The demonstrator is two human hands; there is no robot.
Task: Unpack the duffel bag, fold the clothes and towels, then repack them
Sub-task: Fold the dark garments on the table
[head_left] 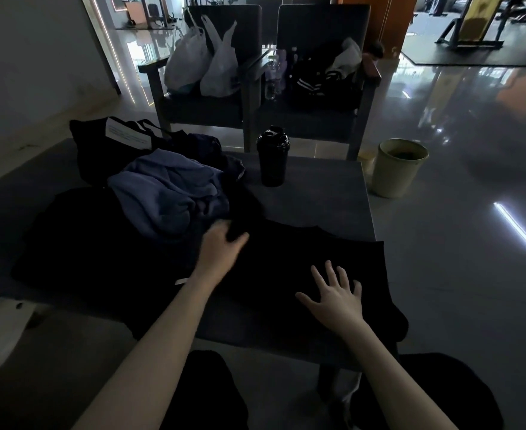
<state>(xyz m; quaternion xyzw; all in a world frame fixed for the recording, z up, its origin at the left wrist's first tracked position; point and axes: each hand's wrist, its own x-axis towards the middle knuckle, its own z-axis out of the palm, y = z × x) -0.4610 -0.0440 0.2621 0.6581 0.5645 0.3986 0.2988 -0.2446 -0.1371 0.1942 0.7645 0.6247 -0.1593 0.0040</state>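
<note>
A black garment (302, 262) lies spread on the grey table (326, 187) in the lower middle of the frame, and its right edge hangs a little over the table side. The right hand (337, 297) rests flat on this garment with all fingers spread wide; it grips nothing. The left hand (221, 246) is at the middle of the frame, at the upper left corner of the garment. Its fingers are curled around a dark fold of cloth, but the light is poor and I cannot tell how firmly it holds.

Just above the left hand there is a crumpled blue-purple cloth (168, 193), lying on top of other dark clothes. Behind it, in the upper left, stands the black duffel bag (100, 147) with a white label. A black shaker bottle (273, 156) stands upright on the far part of the table. A pale green bin (399, 167) is on the floor at the right of the table. Two chairs in the upper part of the frame carry white plastic bags (202, 63).
</note>
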